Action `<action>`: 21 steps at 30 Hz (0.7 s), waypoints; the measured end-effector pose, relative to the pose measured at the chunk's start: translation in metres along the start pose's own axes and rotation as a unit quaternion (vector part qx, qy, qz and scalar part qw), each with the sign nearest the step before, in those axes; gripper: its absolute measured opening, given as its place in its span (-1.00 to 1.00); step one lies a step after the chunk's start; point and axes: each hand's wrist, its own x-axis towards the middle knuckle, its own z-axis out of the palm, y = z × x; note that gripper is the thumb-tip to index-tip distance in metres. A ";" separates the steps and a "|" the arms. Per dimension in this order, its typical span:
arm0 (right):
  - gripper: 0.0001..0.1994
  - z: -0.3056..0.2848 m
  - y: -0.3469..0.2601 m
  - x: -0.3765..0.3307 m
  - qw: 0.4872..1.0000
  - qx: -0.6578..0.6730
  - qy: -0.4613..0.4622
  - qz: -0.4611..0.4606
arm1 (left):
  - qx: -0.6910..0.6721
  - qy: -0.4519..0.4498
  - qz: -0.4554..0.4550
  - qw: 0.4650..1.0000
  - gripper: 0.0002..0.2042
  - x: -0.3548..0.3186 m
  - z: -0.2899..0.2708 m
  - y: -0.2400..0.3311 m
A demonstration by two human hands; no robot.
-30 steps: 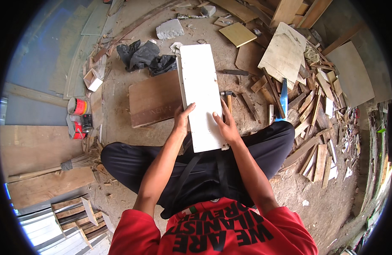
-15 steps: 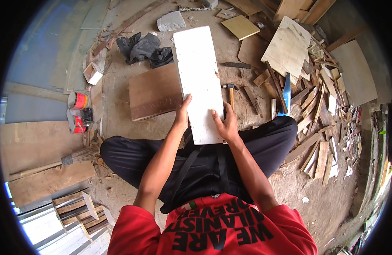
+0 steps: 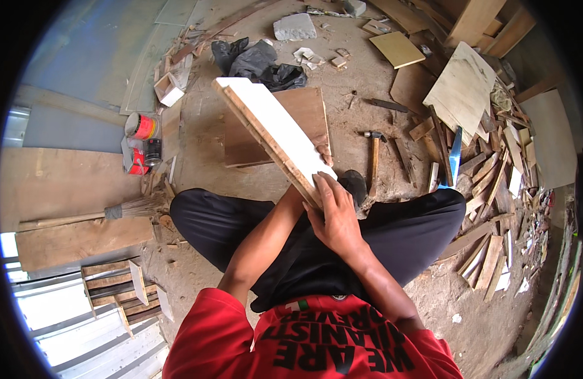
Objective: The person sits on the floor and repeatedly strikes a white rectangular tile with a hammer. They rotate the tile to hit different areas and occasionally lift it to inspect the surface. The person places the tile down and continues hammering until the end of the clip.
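Note:
A long white-faced wooden board is tilted on its edge over my lap, its raw brown side turned to the left. My left hand reaches behind it; only some fingers show, curled round the right edge, and the palm is hidden. At the near end, my right hand grips the board with the thumb on the brown side and fingers over the white face. On the floor just beyond lies a flat brown wooden panel, partly covered by the board. A claw hammer lies right of it.
Black plastic sheeting and a pale stone block lie at the far side. To the right are a blue handsaw and a heap of scrap wood. Tins and a stick broom sit at left.
The board has turned from face-up to tilted, its far end swinging left and its brown edge coming into sight. My left hand has gone behind it, and the right has shifted onto the near end.

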 end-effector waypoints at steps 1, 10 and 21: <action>-0.32 0.003 -0.005 0.000 1.000 -0.014 -0.013 0.003 | -0.008 0.030 -0.014 0.999 -0.47 -0.003 0.013 0.003; -0.20 0.017 -0.006 -0.008 0.998 -0.033 -0.053 -0.025 | 0.013 0.052 0.049 0.997 -0.67 0.000 0.031 0.004; -0.47 -0.029 0.037 0.012 0.970 0.147 0.031 0.192 | 0.276 0.367 -0.007 0.888 -0.10 0.022 0.081 0.004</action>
